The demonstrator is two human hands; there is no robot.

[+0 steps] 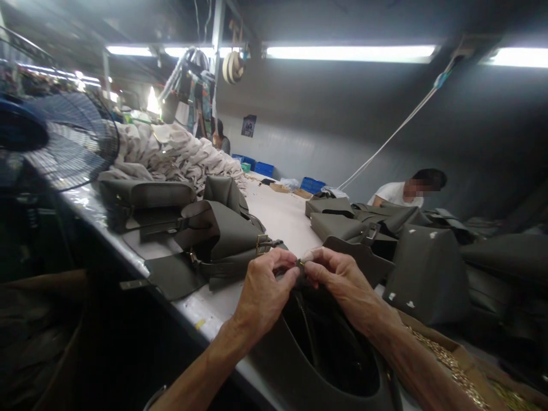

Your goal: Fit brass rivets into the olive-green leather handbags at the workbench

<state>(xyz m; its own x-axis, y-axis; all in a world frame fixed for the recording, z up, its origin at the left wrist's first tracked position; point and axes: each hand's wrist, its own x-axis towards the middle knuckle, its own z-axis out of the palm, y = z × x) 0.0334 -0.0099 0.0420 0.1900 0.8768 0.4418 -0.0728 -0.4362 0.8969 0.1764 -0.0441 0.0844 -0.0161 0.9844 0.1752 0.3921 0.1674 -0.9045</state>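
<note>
- bright tube lights [351, 52] glow high beyond the open bag [286, 359], and a pale table [286, 214] stretches away past it.
- the open bag, dark grey, sits right before you, gaping upward.
- your left hand [265, 285] pinches a dark tab [298, 265] at the open bag's far end, thumb against bent fingers.
- your right hand [338, 277] meets it there, drawn into a pinch on the same tab, by a tiny gold-coloured piece [302, 262]; you can't tell which fingertips press it.
- left of the open bag: grey bags [235, 228], then piled cloth [171, 154] and a fan [64, 140] farther off.
- right of the open bag: a box [468, 365] of small metal parts [445, 357], more bags [428, 274] and, beyond, a person in white [391, 194].
</note>
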